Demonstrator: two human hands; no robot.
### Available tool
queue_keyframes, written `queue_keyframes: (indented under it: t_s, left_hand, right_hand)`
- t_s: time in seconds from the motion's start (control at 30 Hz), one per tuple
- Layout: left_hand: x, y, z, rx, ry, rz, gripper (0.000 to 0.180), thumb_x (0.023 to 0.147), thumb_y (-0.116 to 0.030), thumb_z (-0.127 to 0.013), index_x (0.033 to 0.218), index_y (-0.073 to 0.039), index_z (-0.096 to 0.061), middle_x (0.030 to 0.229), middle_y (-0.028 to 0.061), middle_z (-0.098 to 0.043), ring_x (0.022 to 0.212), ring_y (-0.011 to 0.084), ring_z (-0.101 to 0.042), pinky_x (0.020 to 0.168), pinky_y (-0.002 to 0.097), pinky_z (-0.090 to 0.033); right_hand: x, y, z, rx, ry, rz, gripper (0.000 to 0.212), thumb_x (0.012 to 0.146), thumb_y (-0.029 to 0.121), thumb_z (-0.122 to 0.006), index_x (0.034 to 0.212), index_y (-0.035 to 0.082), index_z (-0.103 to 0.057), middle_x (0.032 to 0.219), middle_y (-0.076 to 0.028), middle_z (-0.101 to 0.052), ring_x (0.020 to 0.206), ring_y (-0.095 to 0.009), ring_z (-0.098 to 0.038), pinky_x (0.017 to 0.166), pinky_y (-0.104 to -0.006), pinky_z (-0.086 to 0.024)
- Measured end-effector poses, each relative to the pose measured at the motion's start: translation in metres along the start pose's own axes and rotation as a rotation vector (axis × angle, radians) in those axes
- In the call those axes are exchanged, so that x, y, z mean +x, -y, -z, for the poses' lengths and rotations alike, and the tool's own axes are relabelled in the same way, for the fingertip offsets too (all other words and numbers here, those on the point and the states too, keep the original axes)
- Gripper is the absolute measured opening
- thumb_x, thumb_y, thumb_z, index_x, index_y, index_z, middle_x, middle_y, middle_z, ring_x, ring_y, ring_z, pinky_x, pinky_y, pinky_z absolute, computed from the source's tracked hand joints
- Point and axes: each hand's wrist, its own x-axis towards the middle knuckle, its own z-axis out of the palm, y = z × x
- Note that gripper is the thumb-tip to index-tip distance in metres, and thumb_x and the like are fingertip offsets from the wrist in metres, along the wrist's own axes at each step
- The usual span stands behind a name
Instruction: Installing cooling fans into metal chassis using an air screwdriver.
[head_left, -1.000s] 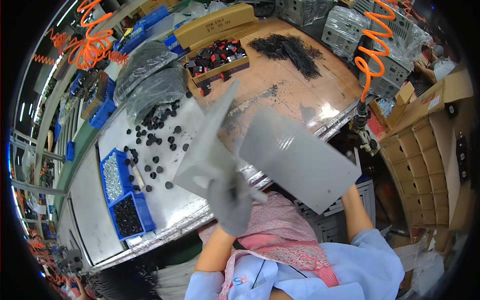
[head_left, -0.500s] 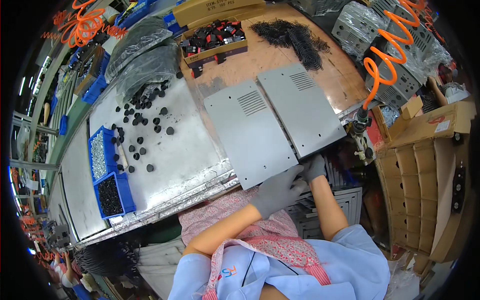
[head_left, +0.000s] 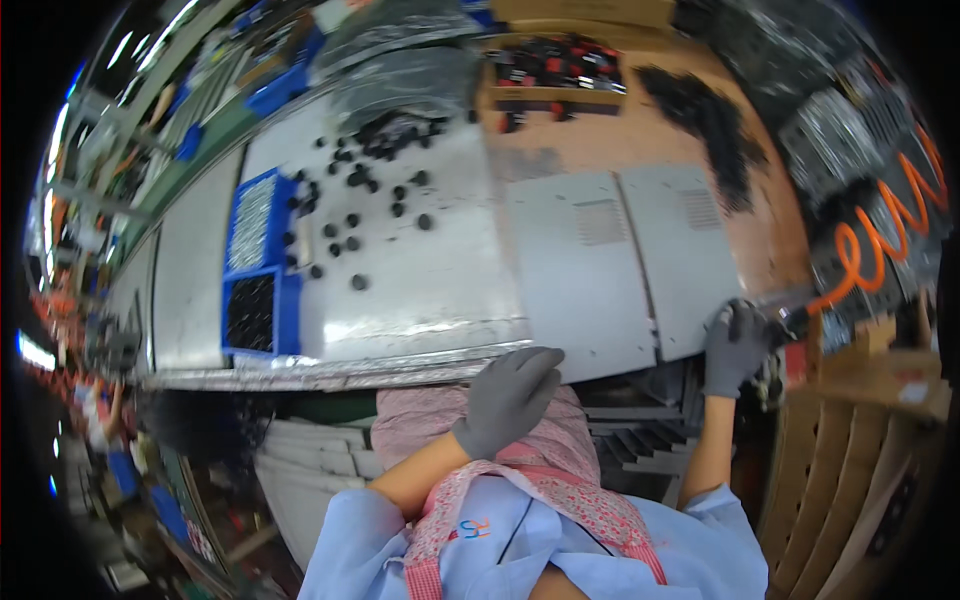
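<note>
My left hand (head_left: pixel 508 400), in a grey glove, hovers over my lap by the table's front edge. It holds nothing, and its fingers are loosely stretched. On the right, my right hand (head_left: pixel 735 350), also gloved, is curled at the end of a dark air tool (head_left: pixel 787 325) that hangs from an orange coiled hose (head_left: pixel 860 265); blur softens the grip. Between the hands lie two grey metal panels, a left panel (head_left: pixel 575 290) and a right panel (head_left: pixel 690 270), flat and side by side. Each has vent slots near its far end.
Black round caps (head_left: pixel 352 243) are scattered over the metal tabletop. Two blue bins stand at left, one with silvery hardware (head_left: pixel 250 230), one with black screws (head_left: pixel 250 312). Farther back are a carton (head_left: pixel 560 95) of black-and-red parts and black coiled pieces (head_left: pixel 725 140). Cardboard dividers (head_left: pixel 830 470) stand at right.
My right hand has moved from the panels' near edge out to the air tool. My left hand has drawn back left, off the panel. The view has turned, shifting the scene.
</note>
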Motion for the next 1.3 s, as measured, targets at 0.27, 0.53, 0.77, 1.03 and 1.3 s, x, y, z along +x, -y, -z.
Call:
queue_keyframes:
  t_s: [0.27,0.53,0.77,1.03,1.3]
  left_hand:
    - [0.004,0.044,0.036,0.129,-0.217,0.013,0.032,0.082,-0.016,-0.066,0.112,-0.007,-0.061,0.114,0.0139,-0.061,0.095,0.0303,-0.063,0.079,0.0385,-0.052]
    - [0.018,0.156,0.11,0.698,-0.503,0.572,0.065,0.08,-0.035,-0.067,0.137,-0.014,-0.045,0.145,0.0262,-0.028,0.137,0.0454,-0.018,0.111,0.0524,-0.019]
    - [0.091,0.216,0.129,0.536,-0.555,0.469,0.065,0.086,-0.045,-0.058,0.141,-0.014,-0.04,0.144,0.0258,-0.032,0.134,0.0435,-0.025,0.113,0.049,-0.019]
    - [0.13,0.227,0.142,0.632,-0.547,0.353,0.036,0.078,-0.028,-0.061,0.107,-0.008,-0.062,0.11,0.0112,-0.055,0.113,0.0294,-0.047,0.102,0.0434,-0.033]
    - [0.137,0.226,0.135,0.544,-0.707,0.402,0.027,0.08,-0.032,-0.06,0.098,-0.011,-0.063,0.101,0.0117,-0.056,0.105,0.0285,-0.049,0.096,0.0446,-0.033]
  right_hand:
    - [0.042,0.04,-0.023,-0.016,0.267,-0.1,0.04,0.083,0.028,-0.059,0.117,0.007,-0.058,0.124,-0.019,-0.053,0.114,-0.037,-0.048,0.097,-0.0468,-0.038]
    - [0.09,0.082,-0.034,0.244,0.362,0.239,0.041,0.082,0.029,-0.061,0.116,0.006,-0.057,0.115,-0.018,-0.057,0.11,-0.036,-0.05,0.093,-0.0464,-0.041]
    - [0.093,0.294,-0.061,0.616,0.681,1.027,0.061,0.081,0.036,-0.063,0.132,0.009,-0.044,0.134,-0.023,-0.041,0.125,-0.041,-0.036,0.104,-0.0512,-0.029]
    - [0.117,0.426,-0.147,0.449,0.66,1.248,0.06,0.079,0.038,-0.063,0.134,0.019,-0.047,0.14,-0.018,-0.04,0.13,-0.036,-0.034,0.109,-0.0531,-0.023]
    - [0.128,0.438,-0.194,0.374,0.277,1.131,0.06,0.083,0.039,-0.055,0.139,0.021,-0.043,0.148,-0.008,-0.034,0.127,-0.033,-0.039,0.104,-0.051,-0.031]
